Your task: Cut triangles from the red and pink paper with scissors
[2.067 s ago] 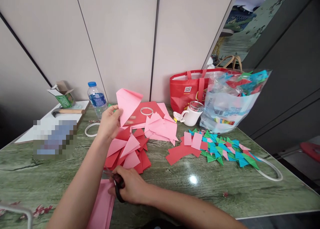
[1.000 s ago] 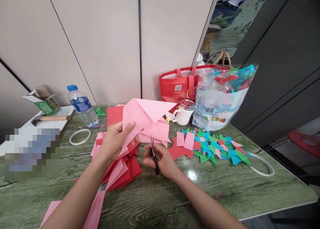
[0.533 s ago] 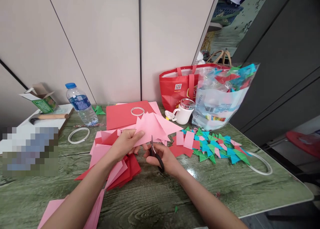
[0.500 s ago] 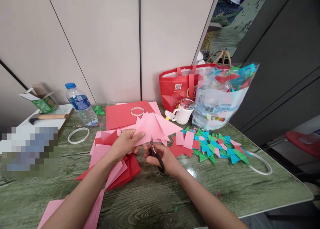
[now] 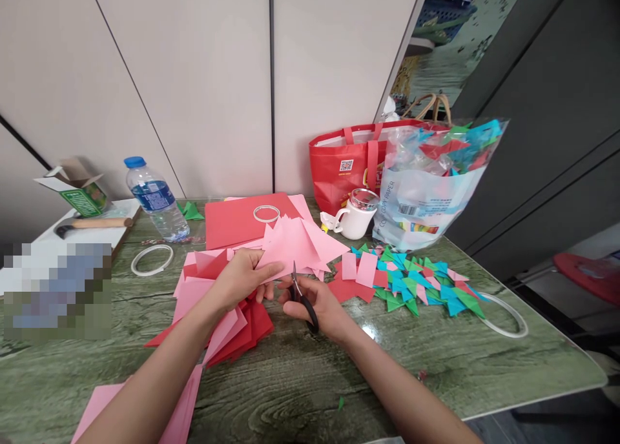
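Holding: one pink paper [image 5: 295, 247], one scissors [image 5: 301, 295], two hands.

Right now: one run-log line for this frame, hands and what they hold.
left hand: grips folded pink paper | right hand: holds scissors, blades at paper's lower edge | below: red and pink cut pieces on green table

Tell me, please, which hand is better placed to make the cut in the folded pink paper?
The right hand: it already grips the scissors, blades pointing up at the edge of the folded pink paper. The left hand is occupied pinching that paper.
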`<state>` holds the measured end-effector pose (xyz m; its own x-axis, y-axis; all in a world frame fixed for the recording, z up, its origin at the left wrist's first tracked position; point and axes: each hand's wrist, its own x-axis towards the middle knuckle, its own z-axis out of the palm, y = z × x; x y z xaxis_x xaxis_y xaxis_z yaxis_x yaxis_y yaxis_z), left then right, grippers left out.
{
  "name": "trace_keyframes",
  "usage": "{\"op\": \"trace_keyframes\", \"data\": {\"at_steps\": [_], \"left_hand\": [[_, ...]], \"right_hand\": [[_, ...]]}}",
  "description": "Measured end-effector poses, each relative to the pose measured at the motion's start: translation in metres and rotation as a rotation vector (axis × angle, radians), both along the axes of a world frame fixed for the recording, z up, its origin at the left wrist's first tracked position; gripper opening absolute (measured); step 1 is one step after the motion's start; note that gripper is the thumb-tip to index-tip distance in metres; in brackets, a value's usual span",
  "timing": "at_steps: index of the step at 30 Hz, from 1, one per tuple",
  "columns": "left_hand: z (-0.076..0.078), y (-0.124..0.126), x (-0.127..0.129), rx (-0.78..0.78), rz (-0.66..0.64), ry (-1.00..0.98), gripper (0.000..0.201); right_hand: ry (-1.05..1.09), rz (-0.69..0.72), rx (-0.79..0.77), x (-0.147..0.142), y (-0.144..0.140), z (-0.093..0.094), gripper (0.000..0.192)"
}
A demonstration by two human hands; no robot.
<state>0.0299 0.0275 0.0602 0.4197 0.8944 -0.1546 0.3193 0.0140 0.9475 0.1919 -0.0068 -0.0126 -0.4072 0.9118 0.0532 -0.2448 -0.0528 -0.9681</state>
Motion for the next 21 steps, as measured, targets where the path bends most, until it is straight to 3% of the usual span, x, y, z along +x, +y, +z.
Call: {"op": "trace_keyframes", "data": {"at_steps": [21], "left_hand": [[-0.0041,0.0028,-0.0039,0.002,-0.017,0.055,0.032]], "right_hand": [[-0.06,-0.08,0.004,-0.0043,-0.0001,-0.007,0.033]]}}
